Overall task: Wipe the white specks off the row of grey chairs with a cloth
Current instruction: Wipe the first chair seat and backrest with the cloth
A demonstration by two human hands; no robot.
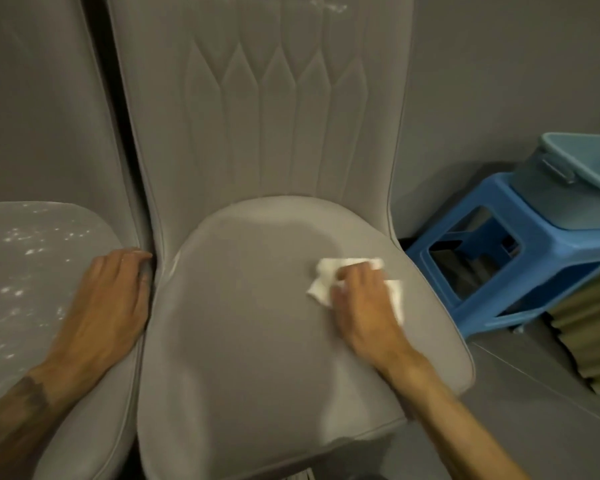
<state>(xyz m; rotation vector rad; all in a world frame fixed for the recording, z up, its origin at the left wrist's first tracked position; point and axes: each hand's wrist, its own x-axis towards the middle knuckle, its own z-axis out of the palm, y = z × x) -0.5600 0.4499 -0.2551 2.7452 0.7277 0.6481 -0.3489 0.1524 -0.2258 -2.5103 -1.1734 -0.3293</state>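
Note:
A grey padded chair (pixel 243 334) with a stitched high back fills the middle of the head view; its seat looks free of specks, though a few white marks show at the top of the backrest. My right hand (pixel 364 303) presses a crumpled white cloth (pixel 326 278) onto the right part of that seat. A second grey chair (pixel 32 271) stands at the left, its seat dotted with several white specks. My left hand (pixel 111 299) rests on the right edge of that left seat, fingers curled over the rim into the gap between the chairs.
A blue plastic stool (pixel 506 258) stands right of the middle chair, with a light blue basin (pixel 575 168) on top. A ribbed olive-coloured object (pixel 596 327) lies at the far right. A grey wall is behind, and grey floor is at lower right.

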